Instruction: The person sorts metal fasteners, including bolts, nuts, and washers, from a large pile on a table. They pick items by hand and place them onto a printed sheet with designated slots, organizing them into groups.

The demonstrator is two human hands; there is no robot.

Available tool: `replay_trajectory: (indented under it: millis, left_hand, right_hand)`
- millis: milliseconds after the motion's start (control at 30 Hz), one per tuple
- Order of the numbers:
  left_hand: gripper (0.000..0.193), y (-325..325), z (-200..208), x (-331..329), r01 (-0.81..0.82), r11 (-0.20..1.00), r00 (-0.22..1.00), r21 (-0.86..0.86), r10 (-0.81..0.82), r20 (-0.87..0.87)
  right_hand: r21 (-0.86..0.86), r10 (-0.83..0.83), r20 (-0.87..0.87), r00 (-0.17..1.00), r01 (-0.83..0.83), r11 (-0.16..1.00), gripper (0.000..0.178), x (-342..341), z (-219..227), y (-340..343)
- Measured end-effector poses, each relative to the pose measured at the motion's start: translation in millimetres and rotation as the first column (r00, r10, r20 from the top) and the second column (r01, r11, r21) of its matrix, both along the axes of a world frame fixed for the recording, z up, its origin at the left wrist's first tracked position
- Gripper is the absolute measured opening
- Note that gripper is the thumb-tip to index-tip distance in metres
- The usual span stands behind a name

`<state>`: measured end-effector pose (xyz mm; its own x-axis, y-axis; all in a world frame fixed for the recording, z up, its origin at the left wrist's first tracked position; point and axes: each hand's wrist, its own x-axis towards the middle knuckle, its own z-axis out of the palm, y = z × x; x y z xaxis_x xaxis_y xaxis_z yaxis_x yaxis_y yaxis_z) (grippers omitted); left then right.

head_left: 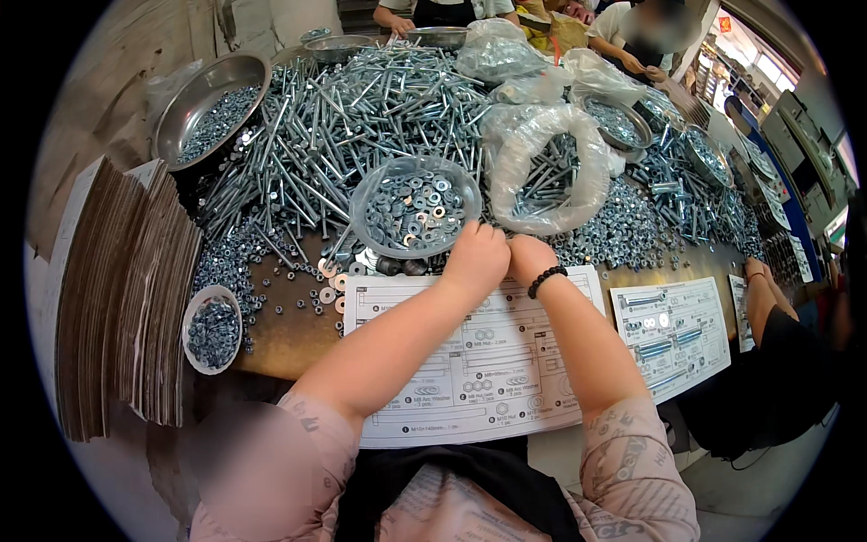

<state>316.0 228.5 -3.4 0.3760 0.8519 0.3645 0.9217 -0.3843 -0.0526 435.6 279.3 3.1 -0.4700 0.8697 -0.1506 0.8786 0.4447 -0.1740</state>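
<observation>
Both hands, left hand (474, 257) and right hand (530, 257), together beside a clear bowl of washers (415, 210), above a printed sheet (479, 361).

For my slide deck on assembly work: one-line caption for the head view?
Both hands, left hand and right hand, meet beside a clear plastic bowl of washers above a printed parts sheet.

Bright even overhead light, glints on the bolt heap (361, 117) beyond the fingers, soft shadows, strong fisheye bending at black rim, faces blurred, centre sharp
</observation>
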Motion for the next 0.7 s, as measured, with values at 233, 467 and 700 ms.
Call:
replay_trajectory:
  millis: [233,467,700]
  left_hand:
    - [0.023,42,-6,7,-0.126,0.990,0.875,-0.062,0.081,-0.478]
    - [0.021,43,-4,11,-0.182,0.980,0.849,-0.076,0.118,-0.515]
    - [0.014,27,12,-4,-0.025,0.999,0.976,-0.022,0.029,0.217]
  right_hand:
    - [-0.099,-0.066,-0.024,0.998,0.063,0.993,0.025,-5,-14,12]
    - [-0.141,-0.044,-0.316,0.948,-0.002,0.990,0.019,25,-29,21]
    - [-0.034,0.120,-0.327,0.937,-0.139,0.990,0.015,40,-21,19]
